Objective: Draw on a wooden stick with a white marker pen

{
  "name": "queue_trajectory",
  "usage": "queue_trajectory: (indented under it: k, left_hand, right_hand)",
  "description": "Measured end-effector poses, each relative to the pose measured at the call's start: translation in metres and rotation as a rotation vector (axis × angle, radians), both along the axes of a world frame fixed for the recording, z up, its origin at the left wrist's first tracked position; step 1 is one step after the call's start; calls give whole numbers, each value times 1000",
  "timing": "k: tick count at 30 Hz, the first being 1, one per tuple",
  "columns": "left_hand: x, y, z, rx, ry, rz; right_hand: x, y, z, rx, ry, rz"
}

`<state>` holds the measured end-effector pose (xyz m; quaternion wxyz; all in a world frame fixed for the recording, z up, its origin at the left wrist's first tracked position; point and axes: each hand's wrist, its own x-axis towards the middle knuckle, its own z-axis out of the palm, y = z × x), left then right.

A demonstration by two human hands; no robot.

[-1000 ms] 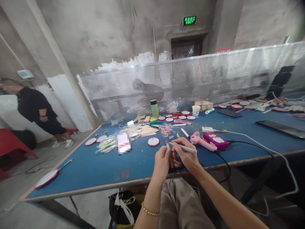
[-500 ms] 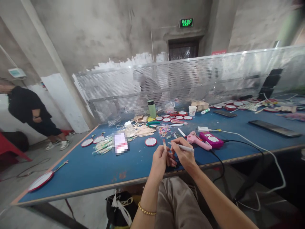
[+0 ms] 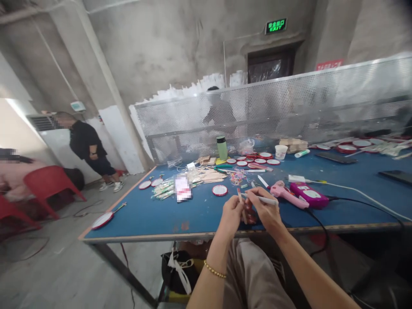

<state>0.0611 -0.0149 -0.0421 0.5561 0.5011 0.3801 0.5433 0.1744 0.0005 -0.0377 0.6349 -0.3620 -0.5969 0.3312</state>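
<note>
Near the front edge of the blue table (image 3: pixel 144 219), my left hand (image 3: pixel 233 212) is closed around a flat wooden stick (image 3: pixel 240 196), held upright with a reddish upper end. My right hand (image 3: pixel 264 211) grips a whitish pen (image 3: pixel 269 200) whose tip points left at the stick; whether they touch I cannot tell. Just beyond the hands lies a small round white disc with a red rim (image 3: pixel 219 190). To the right of my right hand rests a pink glue gun (image 3: pixel 285 193) beside a purple box (image 3: pixel 309 195) with a cable.
Wooden sticks (image 3: pixel 214 175), coloured rubber bands (image 3: pixel 238 177) and pliers (image 3: pixel 222 169) lie farther back. A green bottle (image 3: pixel 222 148) and paper cup (image 3: pixel 281 152) stand before a perforated metal screen (image 3: pixel 180 124). One person (image 3: pixel 86 141) stands at left, another sits behind the screen.
The head view has turned left, so the table and hands appear farther right, and a red chair has come into view. Both hands keep their hold on the stick and pen.
</note>
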Motion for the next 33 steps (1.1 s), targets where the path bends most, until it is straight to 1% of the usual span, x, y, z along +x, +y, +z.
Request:
queue_trajectory:
  k: [4, 6, 11, 21, 29, 31, 33]
  left_hand:
    - [0, 1, 0, -38, 11, -29]
    - [0, 2, 0, -47, 7, -32]
    - [0, 2, 1, -4, 29, -29]
    - [1, 1, 0, 20, 27, -33]
    - [-1, 6, -6, 41, 63, -37]
    - [-1, 6, -6, 43, 66, -32]
    - [-1, 6, -6, 39, 74, -28]
  right_hand:
    - [1, 3, -1, 69, 18, -68]
    - [0, 4, -3, 76, 16, -86]
    - [-1, 6, -6, 63, 19, -65]
    - [0, 5, -3, 83, -7, -72]
    - [-4, 6, -7, -70, 134, 67]
    - [-5, 5, -8, -86, 158, 98]
    - [-5, 5, -8, -70, 154, 98]
